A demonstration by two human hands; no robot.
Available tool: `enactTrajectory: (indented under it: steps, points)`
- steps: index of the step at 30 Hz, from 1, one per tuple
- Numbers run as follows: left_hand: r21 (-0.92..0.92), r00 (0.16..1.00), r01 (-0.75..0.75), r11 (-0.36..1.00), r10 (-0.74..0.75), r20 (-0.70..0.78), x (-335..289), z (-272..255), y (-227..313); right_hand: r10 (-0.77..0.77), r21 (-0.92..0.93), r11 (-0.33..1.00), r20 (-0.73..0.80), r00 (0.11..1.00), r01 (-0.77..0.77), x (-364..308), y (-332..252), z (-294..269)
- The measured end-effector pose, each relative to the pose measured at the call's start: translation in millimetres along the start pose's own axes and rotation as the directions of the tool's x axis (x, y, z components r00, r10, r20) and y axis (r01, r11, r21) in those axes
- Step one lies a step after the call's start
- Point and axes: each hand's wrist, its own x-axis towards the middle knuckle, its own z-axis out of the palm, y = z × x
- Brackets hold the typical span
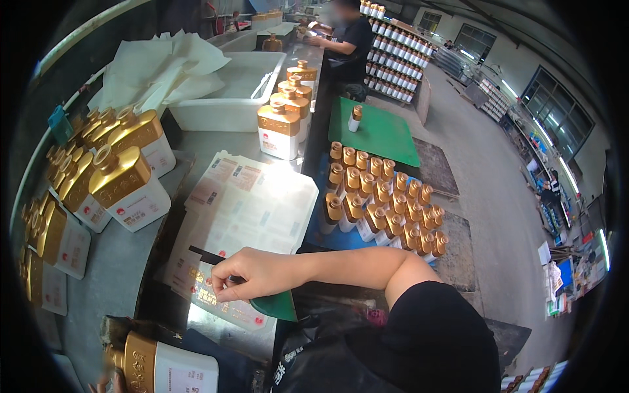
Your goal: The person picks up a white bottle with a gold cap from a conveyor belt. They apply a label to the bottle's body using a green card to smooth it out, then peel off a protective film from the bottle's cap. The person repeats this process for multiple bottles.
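Observation:
At the lower left, my left hand (113, 381) shows only in part, its fingers curled at the gold neck of a white and gold bottle (187, 368) that lies on its side. My right hand (246, 274) is closed round a slim dark tool (205, 255), whose flat end sticks out to the left; its exact kind I cannot make out. Beneath that hand lie printed label sheets (252, 206) with gold and red marks. A green piece (275, 305) shows below my right wrist.
Gold-topped white bottles (131, 190) crowd the left bench, with more in a row (280, 128) beside a white tub (216, 114) holding pale sheets. Many small bottles (377, 203) stand on the right, near a green mat (377, 134). A person (347, 42) works farther back.

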Motion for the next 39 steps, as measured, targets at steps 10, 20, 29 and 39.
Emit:
enactTrajectory:
  steps: [10, 20, 29, 39]
  points:
    - [0.093, 0.990, -0.123, 0.988, 0.115, 0.087, 38, -4, 36, -0.019, -0.078, 0.997, -0.081, 0.997, 0.013, -29, -3, -21]
    - [0.210, 0.980, 0.197, 0.958, -0.188, -0.061, 58, -12, 2, 0.035, -0.018, 0.999, -0.031, 0.999, -0.035, -26, 9, -43]
    - [-0.172, 0.914, 0.369, 0.913, -0.323, 0.246, 55, -36, 62, 0.213, 0.189, 0.963, -0.091, 0.973, -0.194, -26, 23, -34]
    - [0.021, 0.864, 0.439, 0.898, -0.416, -0.283, 1, -153, 13, 0.130, 0.228, 0.965, 0.011, 0.992, -0.129, 5, 30, -22]
